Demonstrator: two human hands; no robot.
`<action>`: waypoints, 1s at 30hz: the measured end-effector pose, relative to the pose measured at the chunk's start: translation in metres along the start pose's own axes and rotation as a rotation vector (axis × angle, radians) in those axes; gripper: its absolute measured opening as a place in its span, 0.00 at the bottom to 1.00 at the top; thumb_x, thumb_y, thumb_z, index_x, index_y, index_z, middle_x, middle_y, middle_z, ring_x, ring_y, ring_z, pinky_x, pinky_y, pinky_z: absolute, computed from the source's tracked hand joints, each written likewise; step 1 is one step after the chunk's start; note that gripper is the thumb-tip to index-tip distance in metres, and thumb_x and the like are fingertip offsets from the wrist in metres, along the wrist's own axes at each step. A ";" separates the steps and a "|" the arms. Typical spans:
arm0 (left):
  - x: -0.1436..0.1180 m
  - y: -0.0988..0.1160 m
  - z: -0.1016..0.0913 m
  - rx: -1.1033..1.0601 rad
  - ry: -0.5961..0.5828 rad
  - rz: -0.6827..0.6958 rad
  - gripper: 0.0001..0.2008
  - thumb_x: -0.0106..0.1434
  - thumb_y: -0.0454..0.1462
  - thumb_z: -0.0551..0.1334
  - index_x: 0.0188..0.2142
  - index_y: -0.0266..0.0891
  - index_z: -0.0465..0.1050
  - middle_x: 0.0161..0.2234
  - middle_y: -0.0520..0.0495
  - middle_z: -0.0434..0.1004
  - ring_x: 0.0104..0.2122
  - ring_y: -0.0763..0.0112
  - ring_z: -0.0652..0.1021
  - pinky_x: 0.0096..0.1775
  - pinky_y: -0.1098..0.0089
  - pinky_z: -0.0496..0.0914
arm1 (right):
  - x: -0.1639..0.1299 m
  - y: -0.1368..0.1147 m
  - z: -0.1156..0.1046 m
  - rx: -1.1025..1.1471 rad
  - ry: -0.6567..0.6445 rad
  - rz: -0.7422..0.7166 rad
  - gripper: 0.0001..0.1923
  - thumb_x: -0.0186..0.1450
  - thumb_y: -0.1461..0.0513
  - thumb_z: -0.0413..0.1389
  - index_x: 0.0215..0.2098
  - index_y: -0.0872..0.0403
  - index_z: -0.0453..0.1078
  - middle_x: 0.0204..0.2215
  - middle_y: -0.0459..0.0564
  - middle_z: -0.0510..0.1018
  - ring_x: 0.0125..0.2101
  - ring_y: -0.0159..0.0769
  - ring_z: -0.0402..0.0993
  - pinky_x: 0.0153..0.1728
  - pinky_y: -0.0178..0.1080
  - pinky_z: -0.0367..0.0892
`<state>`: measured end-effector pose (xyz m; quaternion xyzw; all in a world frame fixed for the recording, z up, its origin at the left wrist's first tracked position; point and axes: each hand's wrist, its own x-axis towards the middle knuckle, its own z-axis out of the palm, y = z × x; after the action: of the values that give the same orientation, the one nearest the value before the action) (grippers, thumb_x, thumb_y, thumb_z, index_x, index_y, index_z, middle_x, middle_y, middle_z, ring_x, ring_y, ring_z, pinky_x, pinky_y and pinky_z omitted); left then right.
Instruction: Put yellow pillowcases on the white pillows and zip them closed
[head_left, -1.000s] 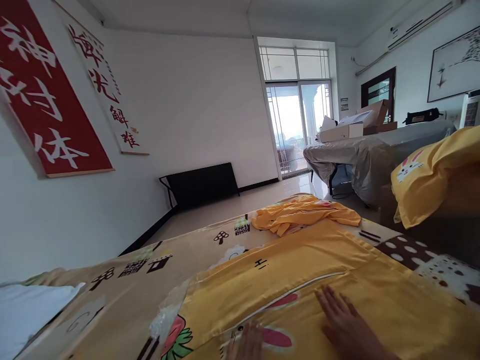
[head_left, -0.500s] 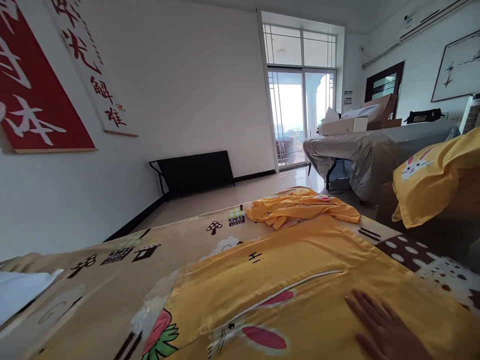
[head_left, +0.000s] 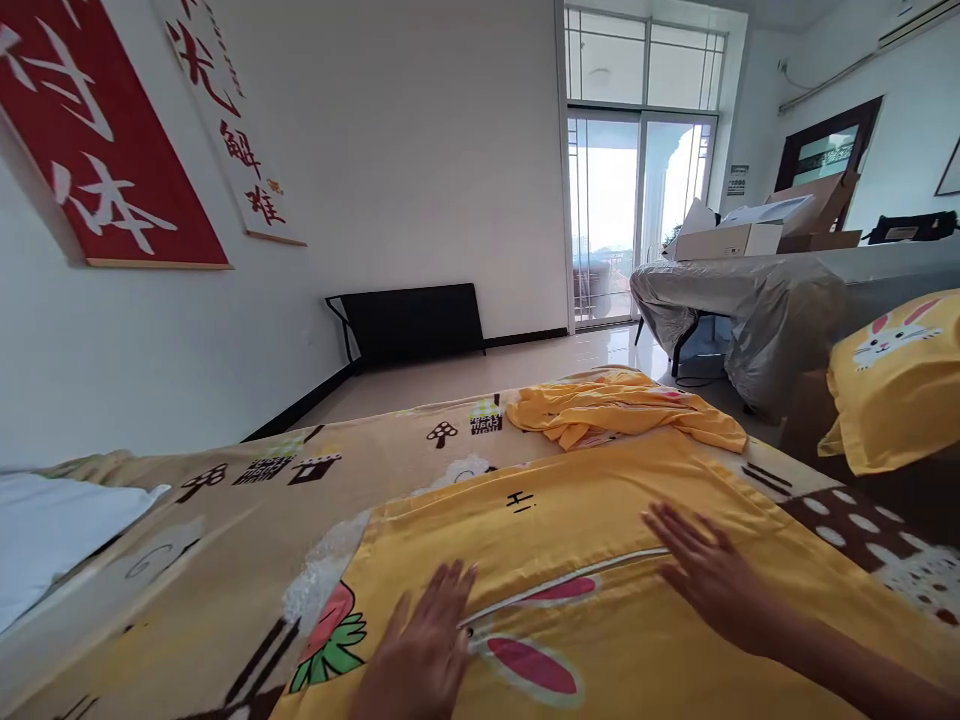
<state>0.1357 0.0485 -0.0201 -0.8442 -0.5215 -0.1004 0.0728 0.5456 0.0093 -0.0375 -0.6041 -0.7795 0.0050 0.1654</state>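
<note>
A yellow pillowcase-like cloth (head_left: 592, 660) lies spread flat in front of me, printed with a rabbit, a strawberry and "Hi". A thin white line, perhaps a zip or edge, runs across it. My left hand (head_left: 420, 640) rests over the rabbit's face with fingers extended, a little blurred. Close to the right end of the white line, my right hand (head_left: 705, 570) is palm down, its fingers stretched out. Neither hand grips anything. Behind the spread cloth lies a crumpled yellow cloth (head_left: 622, 408).
Beneath is a beige patterned blanket (head_left: 390, 455). At left lies a white pillow-like item (head_left: 60, 530); at right a yellow rabbit-print pillow (head_left: 900, 390). Further back stand a plastic-covered table (head_left: 750, 290) with boxes (head_left: 720, 240), and a folded black frame (head_left: 412, 325) against the wall.
My left hand has come into view over the cloth. My right hand has moved forward and left, towards the white line. The camera view has turned slightly left.
</note>
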 end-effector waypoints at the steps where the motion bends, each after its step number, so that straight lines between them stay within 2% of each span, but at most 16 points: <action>1: 0.040 0.022 0.001 -0.041 -0.132 -0.029 0.28 0.63 0.35 0.45 0.64 0.42 0.52 0.64 0.48 0.52 0.63 0.63 0.56 0.61 0.54 0.52 | 0.040 -0.029 0.004 0.058 -0.077 -0.075 0.29 0.69 0.50 0.36 0.67 0.47 0.44 0.65 0.48 0.50 0.65 0.40 0.43 0.62 0.51 0.40; 2: 0.078 0.043 0.004 -0.067 -0.225 -0.096 0.30 0.61 0.32 0.46 0.64 0.38 0.51 0.64 0.46 0.51 0.64 0.63 0.55 0.62 0.52 0.49 | 0.077 -0.054 0.011 0.107 -0.143 -0.115 0.28 0.70 0.52 0.36 0.67 0.48 0.45 0.65 0.48 0.50 0.65 0.38 0.44 0.62 0.50 0.42; 4: 0.137 0.074 0.015 -0.072 -0.223 -0.190 0.29 0.62 0.30 0.42 0.63 0.30 0.51 0.64 0.38 0.51 0.63 0.58 0.56 0.60 0.48 0.52 | 0.137 -0.087 0.031 0.152 -0.194 -0.091 0.27 0.70 0.57 0.35 0.66 0.51 0.48 0.65 0.52 0.51 0.65 0.38 0.45 0.61 0.50 0.43; 6: 0.171 0.085 0.033 -0.077 -0.212 -0.241 0.29 0.62 0.31 0.41 0.62 0.26 0.53 0.63 0.35 0.51 0.63 0.56 0.57 0.59 0.48 0.55 | 0.175 -0.093 0.052 0.198 -0.205 -0.078 0.27 0.70 0.57 0.33 0.66 0.54 0.48 0.65 0.53 0.51 0.65 0.38 0.45 0.61 0.50 0.44; 8: 0.183 0.077 0.054 -0.084 -0.187 -0.239 0.28 0.65 0.35 0.40 0.63 0.30 0.53 0.64 0.38 0.49 0.64 0.59 0.55 0.60 0.49 0.53 | 0.193 -0.077 0.069 0.206 -0.211 -0.105 0.28 0.70 0.54 0.32 0.66 0.53 0.49 0.65 0.52 0.51 0.65 0.39 0.43 0.62 0.50 0.42; 10: 0.181 0.056 0.072 -0.096 -0.156 -0.223 0.27 0.66 0.41 0.41 0.64 0.38 0.52 0.66 0.44 0.46 0.65 0.63 0.52 0.62 0.51 0.48 | 0.196 -0.046 0.077 0.184 -0.230 -0.136 0.30 0.70 0.49 0.33 0.66 0.50 0.49 0.66 0.50 0.49 0.65 0.39 0.41 0.62 0.50 0.38; 12: 0.177 0.029 0.080 -0.102 -0.150 -0.229 0.28 0.66 0.46 0.41 0.64 0.44 0.49 0.66 0.49 0.44 0.65 0.65 0.50 0.62 0.51 0.45 | 0.193 -0.009 0.076 0.163 -0.246 -0.132 0.31 0.69 0.46 0.33 0.66 0.47 0.47 0.67 0.47 0.45 0.66 0.38 0.38 0.63 0.50 0.35; 15: 0.168 -0.017 0.081 -0.052 -0.204 -0.294 0.29 0.66 0.47 0.41 0.65 0.46 0.45 0.67 0.52 0.40 0.66 0.65 0.47 0.62 0.49 0.43 | 0.183 0.049 0.068 0.123 -0.268 -0.048 0.32 0.68 0.44 0.31 0.67 0.44 0.43 0.67 0.44 0.41 0.66 0.37 0.35 0.63 0.50 0.32; 18: 0.152 -0.067 0.077 0.035 -0.258 -0.390 0.29 0.66 0.47 0.39 0.65 0.44 0.41 0.67 0.51 0.37 0.66 0.64 0.45 0.62 0.47 0.43 | 0.169 0.100 0.059 0.037 -0.254 0.074 0.33 0.67 0.43 0.29 0.67 0.44 0.40 0.67 0.43 0.40 0.66 0.36 0.33 0.63 0.50 0.32; 20: 0.137 -0.099 0.075 0.114 -0.285 -0.408 0.28 0.66 0.45 0.41 0.65 0.47 0.43 0.67 0.51 0.37 0.66 0.61 0.44 0.61 0.44 0.43 | 0.159 0.127 0.053 -0.035 -0.230 0.140 0.34 0.67 0.42 0.29 0.67 0.44 0.41 0.67 0.42 0.41 0.66 0.36 0.33 0.64 0.50 0.32; 22: 0.121 -0.126 0.075 0.200 -0.316 -0.381 0.26 0.65 0.41 0.45 0.63 0.53 0.51 0.67 0.54 0.38 0.66 0.58 0.43 0.60 0.42 0.42 | 0.150 0.147 0.048 -0.106 -0.211 0.207 0.34 0.66 0.42 0.30 0.67 0.44 0.42 0.67 0.42 0.42 0.66 0.37 0.33 0.63 0.50 0.32; 24: 0.109 -0.146 0.074 0.242 -0.327 -0.382 0.26 0.63 0.39 0.47 0.61 0.56 0.54 0.67 0.55 0.40 0.66 0.58 0.44 0.59 0.42 0.42 | 0.144 0.161 0.044 -0.164 -0.200 0.276 0.35 0.66 0.41 0.32 0.67 0.44 0.42 0.67 0.42 0.42 0.66 0.38 0.34 0.63 0.51 0.34; 28: 0.098 -0.164 0.072 0.178 -0.280 -0.493 0.28 0.64 0.43 0.44 0.64 0.46 0.47 0.67 0.51 0.40 0.66 0.62 0.46 0.60 0.45 0.47 | 0.140 0.176 0.044 -0.234 -0.161 0.332 0.36 0.65 0.41 0.33 0.67 0.45 0.42 0.66 0.43 0.44 0.66 0.39 0.35 0.63 0.52 0.33; 30: 0.098 -0.168 0.072 0.169 -0.300 -0.528 0.29 0.65 0.44 0.41 0.65 0.43 0.43 0.67 0.51 0.38 0.66 0.63 0.45 0.61 0.47 0.47 | 0.140 0.179 0.046 -0.260 -0.132 0.360 0.36 0.65 0.41 0.34 0.67 0.46 0.43 0.67 0.44 0.44 0.66 0.40 0.35 0.63 0.53 0.33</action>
<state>0.0346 0.2241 -0.0627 -0.6760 -0.7341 0.0533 0.0365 0.6715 0.1982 -0.0828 -0.7479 -0.6626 -0.0264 0.0311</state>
